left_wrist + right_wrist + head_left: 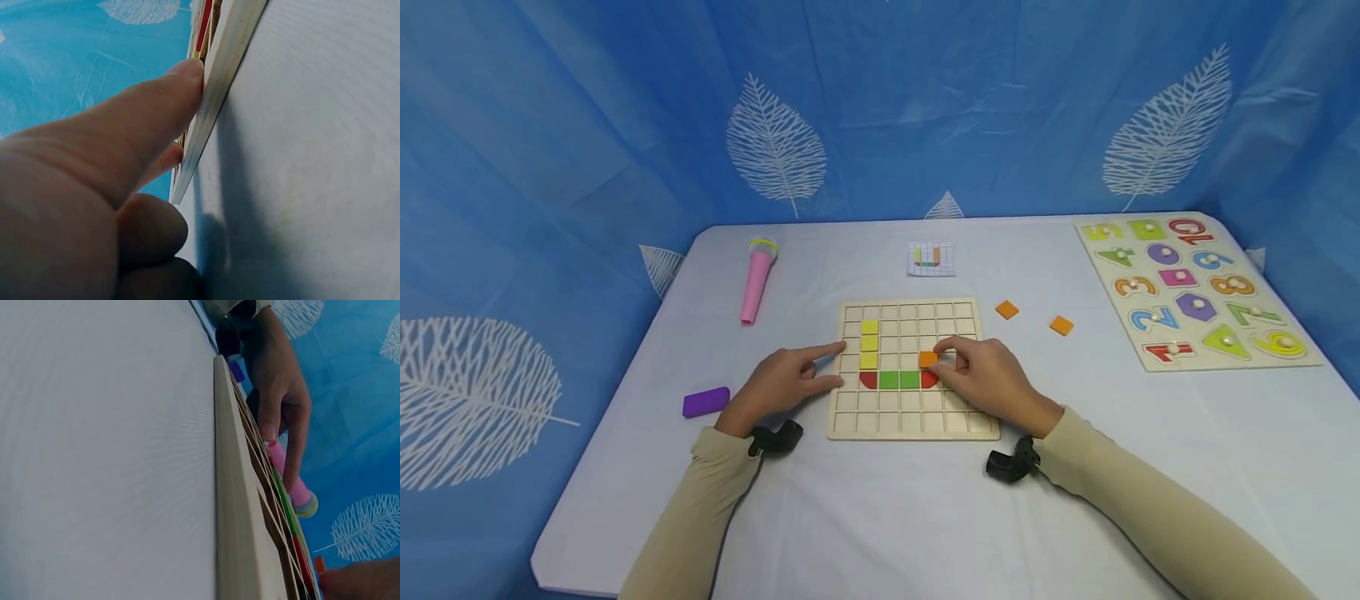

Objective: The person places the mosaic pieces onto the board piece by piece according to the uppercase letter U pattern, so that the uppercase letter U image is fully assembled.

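Observation:
A wooden grid board [913,427] lies flat on the white table. My left hand [778,383] rests at its left edge, index finger and thumb stretched out against the rim; the left wrist view shows the thumb [169,94] pressing the edge, other fingers curled below. Between thumb and index finger, my right hand [996,382] pinches an orange square tile [927,359] over the cell above the right red rounded tile [929,379]. On the grid, a column of yellow tiles [869,342] stands above the left red tile [868,380], and two green tiles [898,380] join the reds.
Two loose orange tiles [1007,309] lie right of the board. Behind it is a small pattern card [930,259]. A pink toy microphone [757,283] and a purple block [706,402] lie at left, a number-and-shape puzzle board [1198,292] at right.

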The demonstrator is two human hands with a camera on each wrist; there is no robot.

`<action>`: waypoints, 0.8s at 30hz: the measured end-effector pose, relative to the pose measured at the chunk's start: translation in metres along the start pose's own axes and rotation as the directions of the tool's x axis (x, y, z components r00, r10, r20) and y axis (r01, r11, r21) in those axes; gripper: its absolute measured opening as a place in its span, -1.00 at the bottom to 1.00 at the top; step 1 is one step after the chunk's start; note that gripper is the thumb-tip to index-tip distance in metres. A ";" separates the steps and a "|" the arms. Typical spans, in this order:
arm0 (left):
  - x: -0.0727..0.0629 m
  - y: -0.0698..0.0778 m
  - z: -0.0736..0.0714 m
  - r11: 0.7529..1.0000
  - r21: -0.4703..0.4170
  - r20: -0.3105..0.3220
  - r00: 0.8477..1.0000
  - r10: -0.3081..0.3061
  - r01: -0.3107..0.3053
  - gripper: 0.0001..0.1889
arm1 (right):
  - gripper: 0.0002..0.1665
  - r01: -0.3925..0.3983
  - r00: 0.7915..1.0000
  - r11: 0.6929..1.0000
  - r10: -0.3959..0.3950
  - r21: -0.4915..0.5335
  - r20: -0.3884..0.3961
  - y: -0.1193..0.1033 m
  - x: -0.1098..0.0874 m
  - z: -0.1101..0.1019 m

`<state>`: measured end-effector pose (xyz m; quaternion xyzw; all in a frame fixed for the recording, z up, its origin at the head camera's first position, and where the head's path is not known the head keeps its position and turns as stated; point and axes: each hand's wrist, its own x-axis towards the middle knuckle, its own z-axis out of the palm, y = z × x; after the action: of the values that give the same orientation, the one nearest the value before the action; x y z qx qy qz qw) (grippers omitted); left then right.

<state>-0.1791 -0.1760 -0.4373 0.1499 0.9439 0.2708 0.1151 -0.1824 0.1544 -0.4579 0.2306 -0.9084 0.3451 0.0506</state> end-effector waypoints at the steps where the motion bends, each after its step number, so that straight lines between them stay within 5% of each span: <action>1: 0.000 0.000 0.000 1.000 0.000 0.000 1.000 0.000 0.000 -0.33 | -0.75 -0.001 1.000 1.000 0.001 -0.008 0.001 0.000 0.000 0.001; 24: 0.001 0.001 0.000 1.000 0.006 -0.003 1.000 0.003 -0.003 -0.33 | -0.74 -0.006 1.000 0.998 0.005 -0.061 -0.010 0.002 0.000 0.004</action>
<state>-0.1804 -0.1750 -0.4373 0.1514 0.9447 0.2681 0.1128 -0.1831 0.1535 -0.4621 0.2247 -0.9189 0.3184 0.0610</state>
